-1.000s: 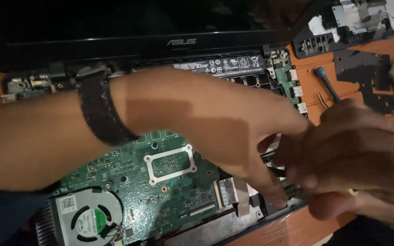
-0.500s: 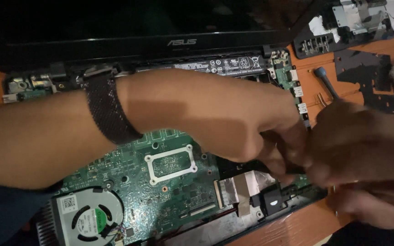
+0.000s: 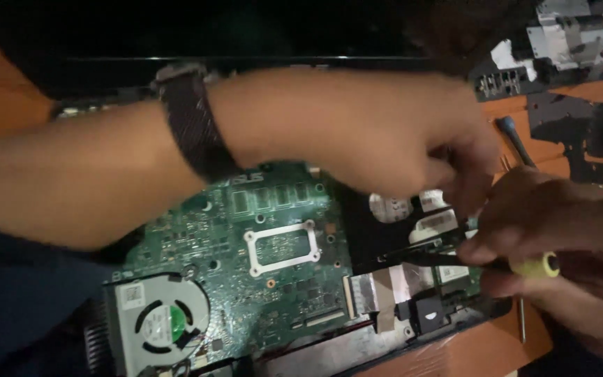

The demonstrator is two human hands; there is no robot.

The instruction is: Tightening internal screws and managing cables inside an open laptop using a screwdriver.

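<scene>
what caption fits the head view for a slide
Left hand and right hand, holding a yellow-handled tool, work over an opened laptop's green board.

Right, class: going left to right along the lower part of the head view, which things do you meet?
Cooling fan → white square bracket on the green board → flat ribbon cable → black connector block → yellow-tipped tool held in the right hand.
</scene>
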